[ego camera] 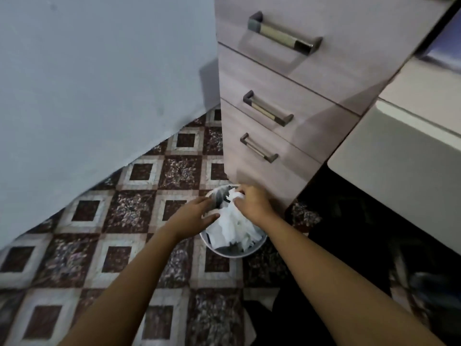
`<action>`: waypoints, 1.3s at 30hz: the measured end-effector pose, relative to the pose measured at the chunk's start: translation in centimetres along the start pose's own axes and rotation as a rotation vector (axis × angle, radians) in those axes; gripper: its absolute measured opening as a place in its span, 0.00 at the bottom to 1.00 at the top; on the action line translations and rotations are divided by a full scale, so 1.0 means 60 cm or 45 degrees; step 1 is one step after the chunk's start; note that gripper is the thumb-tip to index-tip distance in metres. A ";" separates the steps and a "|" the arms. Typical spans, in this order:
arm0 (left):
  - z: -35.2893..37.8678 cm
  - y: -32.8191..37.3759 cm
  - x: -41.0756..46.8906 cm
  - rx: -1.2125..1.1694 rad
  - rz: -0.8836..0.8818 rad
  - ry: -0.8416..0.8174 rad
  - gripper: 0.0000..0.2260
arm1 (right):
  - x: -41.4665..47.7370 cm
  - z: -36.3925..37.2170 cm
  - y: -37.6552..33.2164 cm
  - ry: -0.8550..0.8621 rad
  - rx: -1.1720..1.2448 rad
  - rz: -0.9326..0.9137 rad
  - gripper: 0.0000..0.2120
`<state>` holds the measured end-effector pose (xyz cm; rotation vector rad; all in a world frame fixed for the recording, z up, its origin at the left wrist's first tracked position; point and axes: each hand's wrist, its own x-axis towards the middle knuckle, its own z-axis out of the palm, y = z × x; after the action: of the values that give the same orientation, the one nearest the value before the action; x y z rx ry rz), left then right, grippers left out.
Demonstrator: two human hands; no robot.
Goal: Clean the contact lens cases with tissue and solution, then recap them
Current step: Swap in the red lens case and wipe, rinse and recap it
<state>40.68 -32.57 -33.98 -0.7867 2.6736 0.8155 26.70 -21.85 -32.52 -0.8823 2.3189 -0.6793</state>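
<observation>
Tissue (235,196) (crumpled, white) pinched by right hand (252,204).

Dim, cool indoor light in a wide-angle head view.
Soft light from above right left faint shadows below the handles (282,33) on the drawers (324,71); the lower right sank to near black. The tissue (234,221) was the brightest patch, its folds washed out. Straight edges leaned and bowed toward the borders. Focus was soft throughout, and the floor (74,245) smeared at the bottom edge.

Tissues (234,226) in bin (230,253) before drawers (274,83)
</observation>
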 end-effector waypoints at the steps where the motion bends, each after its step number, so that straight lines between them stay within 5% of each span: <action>1: 0.010 -0.003 0.003 -0.021 -0.011 -0.020 0.25 | 0.006 0.008 0.004 -0.014 0.007 0.043 0.15; 11: 0.071 -0.021 0.008 -0.057 -0.115 -0.145 0.27 | 0.011 0.054 0.066 -0.484 -0.089 0.200 0.27; 27: -0.064 0.031 0.020 0.012 -0.005 0.115 0.26 | 0.004 -0.082 -0.046 -0.304 -0.367 -0.340 0.28; 39: -0.259 0.165 -0.032 0.164 0.225 0.532 0.25 | -0.077 -0.285 -0.169 0.114 -0.451 -0.650 0.28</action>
<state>35.68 -33.73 -16.15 -0.7682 3.1656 0.5556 22.77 -20.86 -12.51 -1.6718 2.3442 -0.5162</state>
